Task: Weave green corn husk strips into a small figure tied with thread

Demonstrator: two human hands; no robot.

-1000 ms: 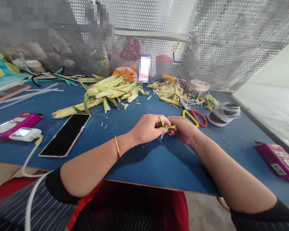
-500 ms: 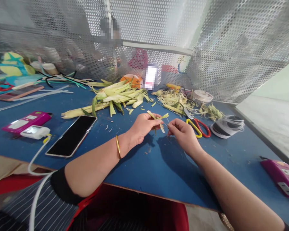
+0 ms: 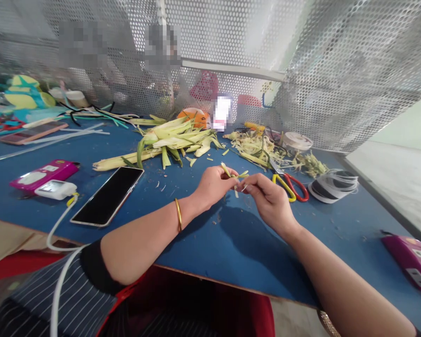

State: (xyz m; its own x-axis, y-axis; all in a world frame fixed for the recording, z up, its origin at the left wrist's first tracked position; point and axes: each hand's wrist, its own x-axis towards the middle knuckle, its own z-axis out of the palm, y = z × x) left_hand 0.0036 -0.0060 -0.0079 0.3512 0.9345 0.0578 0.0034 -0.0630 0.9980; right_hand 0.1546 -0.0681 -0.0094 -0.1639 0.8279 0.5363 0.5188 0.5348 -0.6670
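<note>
My left hand [image 3: 213, 187], with a gold bangle at the wrist, pinches a small bundle of corn husk strips [image 3: 243, 174] above the blue table. Its pale green ends stick out past the fingers. My right hand [image 3: 272, 202] is closed at the bundle's right side, fingertips almost touching the left ones. A thin white thread [image 3: 244, 187] shows at its fingers, mostly hidden by them. Beyond the hands lie a heap of corn husks [image 3: 177, 135] and a pile of shredded husk [image 3: 254, 146]. Scissors [image 3: 294, 187] with yellow and red handles rest right of my right hand.
A wound roll of white cord [image 3: 332, 185] stands right of the scissors. Left of my arm lie a black-screened phone [image 3: 108, 196] and a purple device [image 3: 44, 175] with a white cable. Another purple device [image 3: 410, 262] is at the right edge. Perforated sheeting [image 3: 228, 42] closes off the back.
My right hand has moved left and up against the husk bundle, closing the gap that the thin thread spanned. My left hand still grips the bundle. The view has shifted slightly.
</note>
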